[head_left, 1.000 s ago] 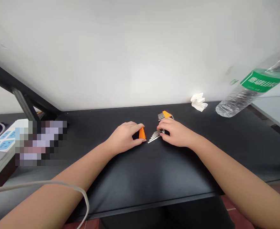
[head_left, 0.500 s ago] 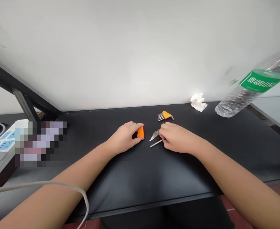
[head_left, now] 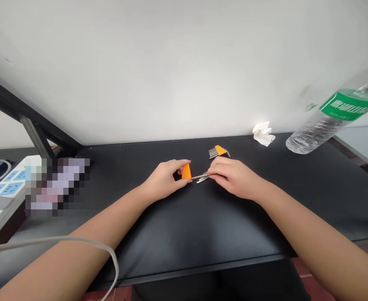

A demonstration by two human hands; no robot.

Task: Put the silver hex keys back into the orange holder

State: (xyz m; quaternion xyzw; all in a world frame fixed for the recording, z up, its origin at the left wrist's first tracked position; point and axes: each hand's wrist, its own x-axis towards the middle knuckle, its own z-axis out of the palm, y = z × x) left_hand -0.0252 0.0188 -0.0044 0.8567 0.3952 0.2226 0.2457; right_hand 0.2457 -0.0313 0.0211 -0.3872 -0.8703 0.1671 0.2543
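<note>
Currently gripping orange holder (head_left: 186, 172) with left hand (head_left: 163, 179) | pinching metal key (head_left: 198, 177) in right hand (head_left: 233, 177), aligned lengthwise leftward to holder's near right corner, cannot tell if inserted | positioned beside loose keys (head_left: 202, 180), above black tabletop (head_left: 187, 225)

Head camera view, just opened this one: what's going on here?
A person works at a black table. The left hand grips an orange holder by its edges, while the right hand pinches a thin metal rod whose far end meets the holder; whether it is inside can't be told. Loose rods lie by the right fingers, and a second orange holder, filled with rods, lies beyond.
</note>
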